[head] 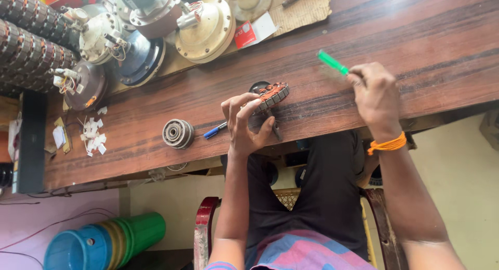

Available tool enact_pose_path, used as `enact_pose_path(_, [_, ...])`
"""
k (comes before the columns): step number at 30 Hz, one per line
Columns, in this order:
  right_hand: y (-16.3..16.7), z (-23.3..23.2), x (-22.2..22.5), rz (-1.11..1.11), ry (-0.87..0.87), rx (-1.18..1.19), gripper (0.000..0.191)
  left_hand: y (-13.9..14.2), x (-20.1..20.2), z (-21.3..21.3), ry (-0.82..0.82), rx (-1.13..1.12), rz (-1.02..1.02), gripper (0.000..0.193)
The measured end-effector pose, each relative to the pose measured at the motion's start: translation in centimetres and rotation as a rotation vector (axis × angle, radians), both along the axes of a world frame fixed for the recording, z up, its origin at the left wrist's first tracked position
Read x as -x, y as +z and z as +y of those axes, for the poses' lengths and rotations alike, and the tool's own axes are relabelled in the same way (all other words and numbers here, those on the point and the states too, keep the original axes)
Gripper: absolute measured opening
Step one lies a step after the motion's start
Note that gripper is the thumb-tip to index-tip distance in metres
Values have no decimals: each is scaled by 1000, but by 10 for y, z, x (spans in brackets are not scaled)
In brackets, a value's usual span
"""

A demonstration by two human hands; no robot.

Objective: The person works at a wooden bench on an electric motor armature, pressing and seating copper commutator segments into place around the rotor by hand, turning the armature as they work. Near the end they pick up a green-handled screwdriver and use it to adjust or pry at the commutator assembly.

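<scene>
Your lap and the wooden chair [205, 228] fill the bottom of the view; above them your two forearms reach onto the dark wooden workbench [426, 36]. Your left hand [244, 125] is curled over the near side of a small wound stator [272, 94], fingers and thumb closed around its rim, pinning it near the bench's front edge. That stator looks like a stiff, fairly heavy ring of steel laminations, but its copper windings are delicate, so hold it by the outer metal rim, not the wire. Your right hand [375, 95] is closed around a green-handled tool [332, 62]; its working end is blurred, so I cannot tell what sort it is. Fine wire strands seem to run across the bench between your hands. Just left of the stator lie a blue pen [214, 130] and a round bearing hub [178, 133].
</scene>
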State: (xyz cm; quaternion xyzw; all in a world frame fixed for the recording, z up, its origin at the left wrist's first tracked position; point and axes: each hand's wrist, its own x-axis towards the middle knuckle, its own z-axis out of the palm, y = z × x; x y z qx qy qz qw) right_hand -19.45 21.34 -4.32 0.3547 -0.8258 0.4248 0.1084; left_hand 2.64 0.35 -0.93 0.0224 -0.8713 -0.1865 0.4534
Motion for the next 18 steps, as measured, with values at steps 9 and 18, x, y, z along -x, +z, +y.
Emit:
enact_pose_path(9, [5, 26, 11, -612, 285, 740, 32, 35, 2, 11, 15, -47, -166, 58])
enact_pose_path(18, [28, -29, -48, -731, 716, 851, 25, 35, 11, 22, 81, -100, -100, 43])
